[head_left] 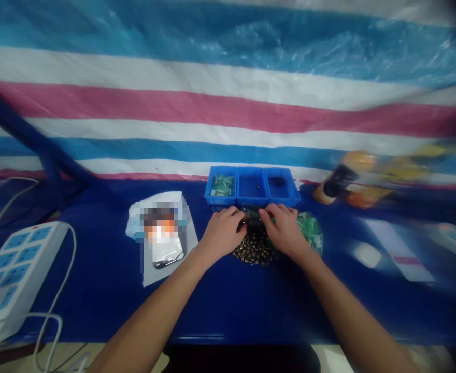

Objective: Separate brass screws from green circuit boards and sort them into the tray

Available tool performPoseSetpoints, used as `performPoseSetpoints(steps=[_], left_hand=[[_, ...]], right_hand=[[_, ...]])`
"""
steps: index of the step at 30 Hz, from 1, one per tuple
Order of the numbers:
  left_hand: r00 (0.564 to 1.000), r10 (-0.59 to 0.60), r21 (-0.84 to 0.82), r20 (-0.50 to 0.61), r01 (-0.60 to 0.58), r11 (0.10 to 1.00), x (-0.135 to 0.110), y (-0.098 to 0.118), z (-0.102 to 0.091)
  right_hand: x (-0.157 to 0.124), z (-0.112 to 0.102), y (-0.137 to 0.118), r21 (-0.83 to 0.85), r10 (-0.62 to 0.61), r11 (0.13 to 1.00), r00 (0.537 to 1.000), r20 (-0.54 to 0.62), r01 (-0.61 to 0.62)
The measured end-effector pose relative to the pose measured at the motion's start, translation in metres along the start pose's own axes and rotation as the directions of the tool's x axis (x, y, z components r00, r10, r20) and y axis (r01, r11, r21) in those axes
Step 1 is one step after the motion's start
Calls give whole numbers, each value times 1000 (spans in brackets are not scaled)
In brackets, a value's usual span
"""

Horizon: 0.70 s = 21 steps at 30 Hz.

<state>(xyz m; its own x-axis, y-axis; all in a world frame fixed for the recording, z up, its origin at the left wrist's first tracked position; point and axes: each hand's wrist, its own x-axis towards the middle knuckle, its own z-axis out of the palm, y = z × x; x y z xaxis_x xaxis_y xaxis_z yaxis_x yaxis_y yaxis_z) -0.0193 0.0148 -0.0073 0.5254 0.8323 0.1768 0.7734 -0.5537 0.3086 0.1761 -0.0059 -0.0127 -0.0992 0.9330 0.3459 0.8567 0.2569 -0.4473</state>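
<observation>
My left hand (226,230) and my right hand (284,228) are on either side of a dark, shiny plastic bag (254,217), with curled fingers gripping its two sides. Under and in front of the bag spreads a pile of small brass-coloured metal parts (255,252). Just behind stand three joined blue bins (252,201). Small green pieces (223,185) fill the left bin, a few tiny parts are in the middle one, and dark bits (278,182) lie in the right one. A clear bag of green pieces (311,231) lies beside my right hand.
A white power strip (22,259) with cables is at the left. White paper (189,233) and a partly blurred packet lie left of my hands. On the right are an orange drink bottle (342,176), a white rounded object (367,255) and a pale flat strip (401,254).
</observation>
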Motion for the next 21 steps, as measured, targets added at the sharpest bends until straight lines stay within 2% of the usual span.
performPoseSetpoints(steps=[4,7,10,12,16,19,21], left_hand=[[1000,5,-10,2,-5,1000,1,-1,0],[1000,2,-12,5,-2,1000,0,-1,1],[1000,8,-17,6,-8,1000,0,0,0],[1000,9,-16,6,-9,1000,0,0,0],[1000,7,-13,5,-7,1000,0,0,0],[1000,9,-15,4,-9,1000,-1,0,1],[1000,12,-16,3,-12,1000,-1,0,1]], right_hand=[[2,-3,1,144,117,983,993,10,-117],[4,-4,0,341,227,915,974,6,-215],[7,-4,-1,530,304,812,952,-27,-244],[7,-3,0,568,316,791,947,-62,-227],[6,-1,6,463,251,866,965,-73,-190],[5,-1,9,224,171,961,985,-28,-161],[3,-1,10,47,96,994,995,17,-97]])
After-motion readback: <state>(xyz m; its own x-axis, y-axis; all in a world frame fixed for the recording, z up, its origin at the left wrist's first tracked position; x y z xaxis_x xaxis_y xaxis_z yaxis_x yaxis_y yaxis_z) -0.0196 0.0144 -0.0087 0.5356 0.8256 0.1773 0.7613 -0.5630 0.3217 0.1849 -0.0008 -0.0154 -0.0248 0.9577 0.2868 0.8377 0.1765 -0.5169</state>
